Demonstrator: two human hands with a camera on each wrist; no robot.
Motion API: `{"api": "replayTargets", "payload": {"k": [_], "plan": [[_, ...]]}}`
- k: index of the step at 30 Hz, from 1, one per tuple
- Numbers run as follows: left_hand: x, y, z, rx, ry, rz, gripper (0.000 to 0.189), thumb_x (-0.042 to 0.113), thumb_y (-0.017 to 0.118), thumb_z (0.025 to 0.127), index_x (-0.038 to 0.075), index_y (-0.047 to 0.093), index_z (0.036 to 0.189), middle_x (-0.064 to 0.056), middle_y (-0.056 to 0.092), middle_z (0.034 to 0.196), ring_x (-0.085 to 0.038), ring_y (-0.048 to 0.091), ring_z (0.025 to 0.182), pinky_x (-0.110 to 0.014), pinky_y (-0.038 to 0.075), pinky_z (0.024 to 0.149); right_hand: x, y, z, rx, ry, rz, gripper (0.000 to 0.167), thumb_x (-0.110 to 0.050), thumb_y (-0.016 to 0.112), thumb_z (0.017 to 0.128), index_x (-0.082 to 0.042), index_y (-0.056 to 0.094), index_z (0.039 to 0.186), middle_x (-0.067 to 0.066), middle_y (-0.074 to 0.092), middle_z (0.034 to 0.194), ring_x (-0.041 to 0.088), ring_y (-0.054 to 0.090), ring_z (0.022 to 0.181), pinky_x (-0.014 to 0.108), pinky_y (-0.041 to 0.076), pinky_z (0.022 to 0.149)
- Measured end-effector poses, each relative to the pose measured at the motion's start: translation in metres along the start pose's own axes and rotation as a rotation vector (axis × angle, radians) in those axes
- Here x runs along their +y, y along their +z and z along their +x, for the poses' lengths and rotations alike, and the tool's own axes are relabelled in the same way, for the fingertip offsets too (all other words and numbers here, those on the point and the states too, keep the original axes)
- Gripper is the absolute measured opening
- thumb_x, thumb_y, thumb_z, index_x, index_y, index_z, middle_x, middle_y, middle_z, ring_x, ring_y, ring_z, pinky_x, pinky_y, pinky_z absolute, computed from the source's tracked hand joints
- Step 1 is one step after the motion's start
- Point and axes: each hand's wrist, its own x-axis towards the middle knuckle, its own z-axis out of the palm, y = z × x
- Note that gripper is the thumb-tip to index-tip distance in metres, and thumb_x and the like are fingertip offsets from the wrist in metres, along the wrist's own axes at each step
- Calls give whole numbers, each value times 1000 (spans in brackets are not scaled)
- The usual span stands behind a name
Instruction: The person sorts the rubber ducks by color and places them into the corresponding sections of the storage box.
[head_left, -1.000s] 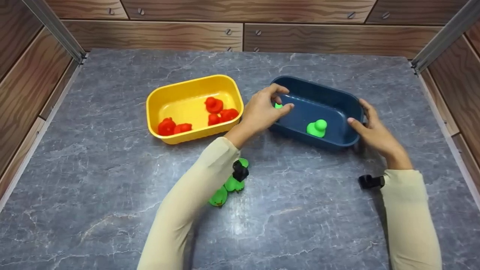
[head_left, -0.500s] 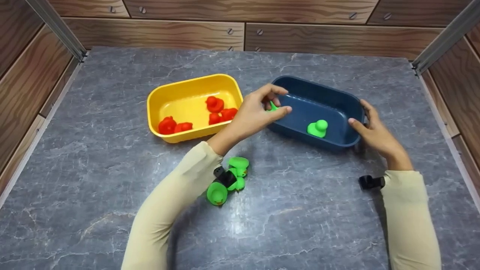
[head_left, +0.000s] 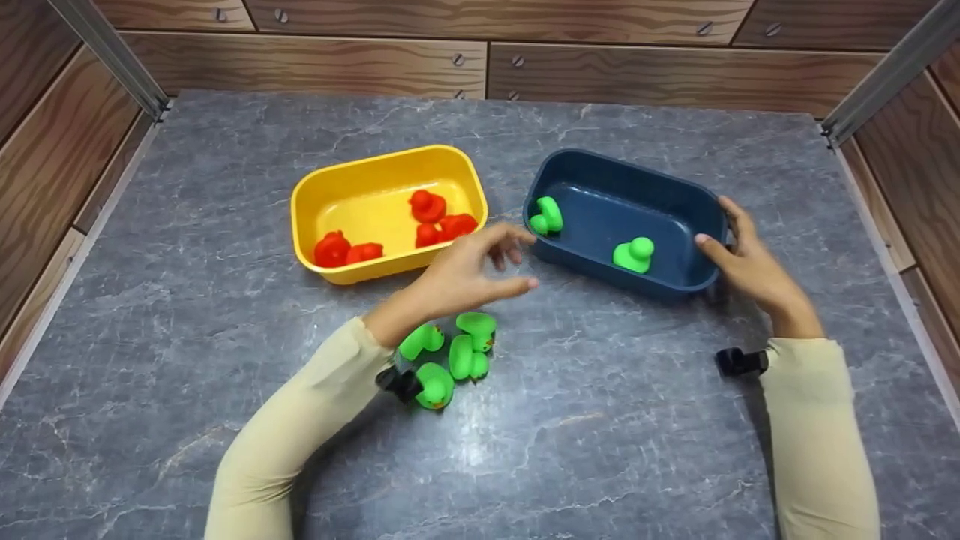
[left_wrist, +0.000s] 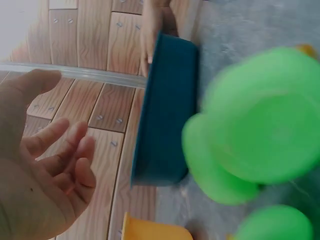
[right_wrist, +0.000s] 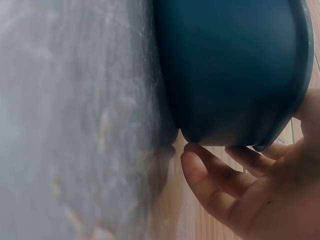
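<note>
My left hand (head_left: 466, 276) holds nothing, its thumb and fingers spread apart in front of the gap between the two tubs. My right hand (head_left: 759, 276) grips the right end of the dark blue tub (head_left: 637, 279), thumb at the rim and fingers along the outside wall. Inside that tub, one green rubber duck (head_left: 550, 215) lies tipped at the left end and another green duck (head_left: 634, 256) sits near the front wall. Several more green ducks (head_left: 435, 386) lie on the table by my left wrist, blurred and large in the left wrist view.
A yellow tub (head_left: 360, 169) with several red rubber ducks (head_left: 427, 206) stands left of the blue one. The grey marbled table (head_left: 600, 450) is bounded by wood-patterned walls (head_left: 337, 67) at the back and sides.
My left hand has let go of a green duck, which now lies in the blue tub's left end. The hand has drawn back left and toward me. My right hand has stayed put.
</note>
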Motion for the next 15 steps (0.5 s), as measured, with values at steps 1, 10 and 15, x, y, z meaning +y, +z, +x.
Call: {"api": "replayTargets", "payload": {"k": [1, 10, 15], "plan": [[-2, 0, -4, -18, -4, 35, 48, 32, 73, 85, 15, 58, 127, -4, 64, 104, -18, 56, 92, -33, 48, 82, 0, 0, 0, -2, -2, 4, 81, -35, 44, 102, -15, -14, 154, 20, -18, 159, 46, -9, 145, 64, 10, 113], [-21, -6, -24, -109, -57, 193, 54, 39, 74, 83, 17, 57, 129, -8, 65, 114, -19, 59, 98, -36, 49, 87, -1, 0, -3, -4, -13, 14, 84, -41, 45, 100, -14, -14, 154, 18, -20, 159, 43, -12, 145, 64, 8, 113], [-26, -9, -32, -134, -101, 205, 58, 40, 74, 82, 16, 55, 131, -7, 64, 117, -20, 60, 99, -38, 49, 85, -2, 1, -3, 0, -15, 15, 85, -42, 45, 100, -14, -14, 154, 18, -19, 159, 42, -11, 146, 63, 8, 114]]}}
